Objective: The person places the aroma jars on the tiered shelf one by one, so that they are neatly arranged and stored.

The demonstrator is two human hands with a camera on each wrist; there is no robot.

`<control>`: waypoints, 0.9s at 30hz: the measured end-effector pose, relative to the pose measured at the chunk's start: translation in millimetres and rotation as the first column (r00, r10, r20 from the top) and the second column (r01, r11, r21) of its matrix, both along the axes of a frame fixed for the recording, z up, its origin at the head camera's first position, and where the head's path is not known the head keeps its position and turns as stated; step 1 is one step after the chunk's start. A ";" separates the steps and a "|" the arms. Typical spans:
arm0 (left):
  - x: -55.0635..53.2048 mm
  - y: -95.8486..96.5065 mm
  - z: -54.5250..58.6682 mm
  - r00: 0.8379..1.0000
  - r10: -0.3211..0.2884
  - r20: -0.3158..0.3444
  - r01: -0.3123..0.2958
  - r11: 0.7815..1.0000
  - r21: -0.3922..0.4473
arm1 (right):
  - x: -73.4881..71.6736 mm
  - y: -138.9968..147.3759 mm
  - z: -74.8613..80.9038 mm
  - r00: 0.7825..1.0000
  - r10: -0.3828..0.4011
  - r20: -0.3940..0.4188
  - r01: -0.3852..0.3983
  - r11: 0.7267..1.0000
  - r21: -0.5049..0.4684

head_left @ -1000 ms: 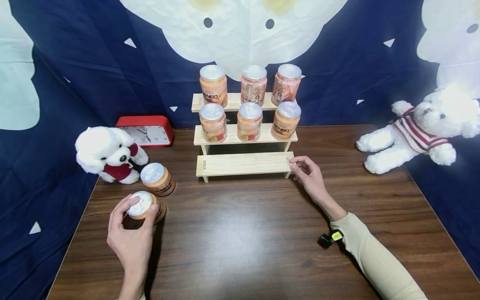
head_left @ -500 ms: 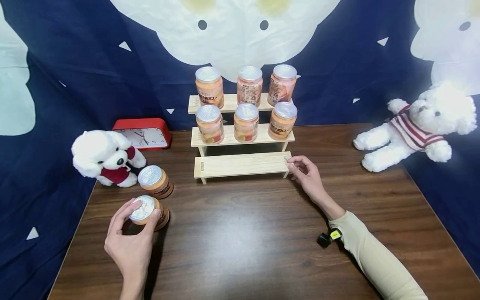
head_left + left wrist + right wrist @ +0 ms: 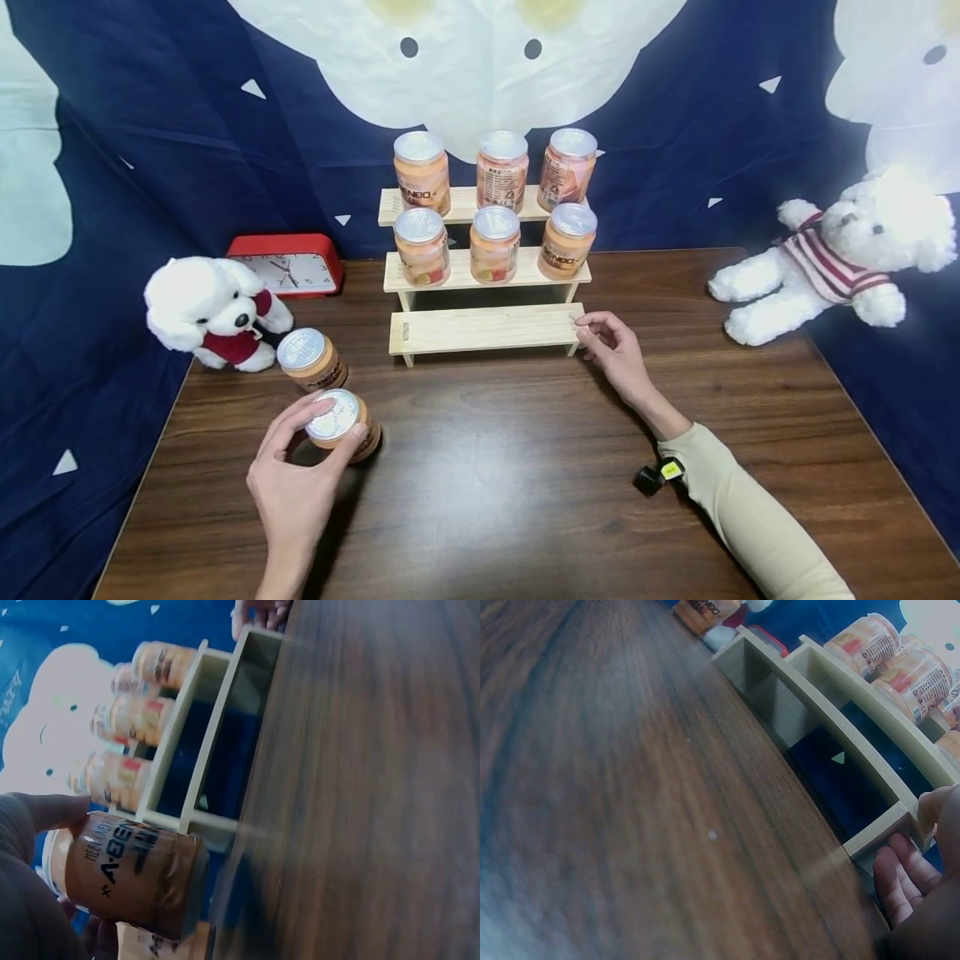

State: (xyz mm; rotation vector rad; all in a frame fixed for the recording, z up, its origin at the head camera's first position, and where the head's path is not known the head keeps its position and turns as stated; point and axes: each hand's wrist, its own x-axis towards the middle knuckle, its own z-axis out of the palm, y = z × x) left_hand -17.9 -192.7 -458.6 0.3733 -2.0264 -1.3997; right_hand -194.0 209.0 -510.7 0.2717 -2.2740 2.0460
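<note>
My left hand grips an orange jar with a silver lid, thumb on one side and fingers over the lid's far edge. In the left wrist view the jar shows dark lettering, its base close over the table. Just behind it stands a similar jar. At the right end of a three-tier wooden display stand, my right hand pinches the lowest step's end. The right wrist view shows the thumb on top and the curled fingers beside the end support.
Three jars stand on the middle tier and three more on the top tier. A white plush dog and a red clock are at the left back. A white teddy bear sits at the right back of the wooden table.
My left hand has carried the jar to the right, away from the table's left side. The right hand stays at the stand's end. The head view has shifted slightly.
</note>
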 end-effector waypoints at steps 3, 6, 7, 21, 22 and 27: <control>-1.1 7.2 4.7 0.998 -0.057 0.000 0.057 0.998 -0.015 | 0.3 -0.1 -0.2 1.000 -0.002 -0.002 0.002 1.000 0.001; -3.1 14.9 9.6 0.993 -0.118 0.007 0.119 0.993 -0.030 | 0.1 0.2 -0.7 1.000 -0.007 -0.005 0.007 1.000 0.001; -3.8 17.5 11.0 0.990 -0.137 0.010 0.138 0.990 -0.034 | 0.1 0.2 -0.7 1.000 -0.008 -0.006 0.008 1.000 0.001; -17.5 44.1 34.0 0.931 -0.362 0.041 0.361 0.932 0.038 | -0.3 -1.2 -2.9 1.000 0.010 -0.020 -0.010 1.000 -0.012; -19.0 46.5 35.8 0.928 -0.370 0.039 0.369 0.929 0.039 | -0.3 -1.2 -2.6 1.000 0.008 -0.019 -0.008 1.000 -0.018; -28.5 59.3 42.1 0.919 -0.390 0.055 0.390 0.921 0.024 | 1.0 -1.7 -0.4 1.000 -0.001 -0.011 0.001 1.000 -0.030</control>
